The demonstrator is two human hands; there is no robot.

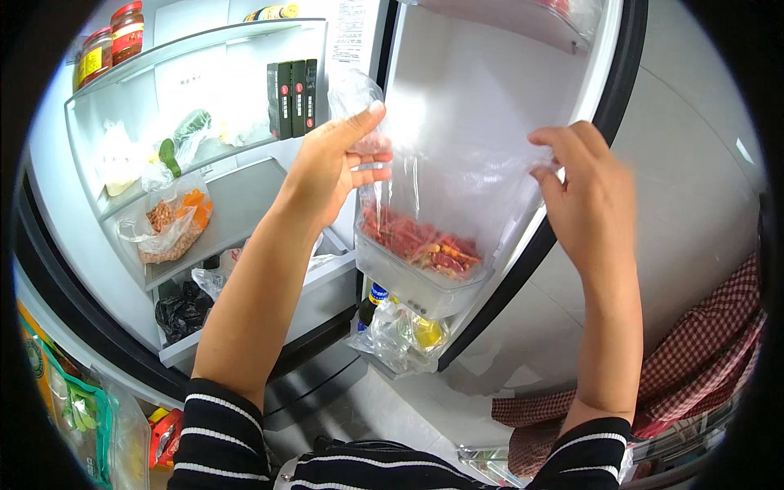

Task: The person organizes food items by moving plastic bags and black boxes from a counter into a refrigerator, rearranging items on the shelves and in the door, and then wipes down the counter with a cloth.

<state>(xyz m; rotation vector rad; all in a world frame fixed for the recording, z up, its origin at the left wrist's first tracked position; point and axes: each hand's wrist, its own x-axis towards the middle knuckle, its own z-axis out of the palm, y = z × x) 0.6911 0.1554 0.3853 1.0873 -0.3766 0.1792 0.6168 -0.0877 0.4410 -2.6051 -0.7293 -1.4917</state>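
Observation:
A clear plastic bag point(457, 175) with dried red chillies point(420, 241) at its bottom rests in the clear door bin point(408, 282) of an open fridge. The bag's upper part is stretched between my hands. On its left side, my left hand point(339, 155) has the plastic between thumb and fingers, and a crumpled part of it rises above the thumb. My right hand point(588, 180) pinches the bag's right edge with thumb and fingertips, beside the door's rim. Both hands are above the chillies.
Left, fridge shelves hold jars point(126, 33), black boxes point(292, 98), a cucumber point(169, 157) and a bag of peanuts point(175, 220). An open drawer point(318, 273) juts out below. Another plastic bag point(404, 335) sits in the lower door bin. Checked cloth point(694, 351) hangs at right.

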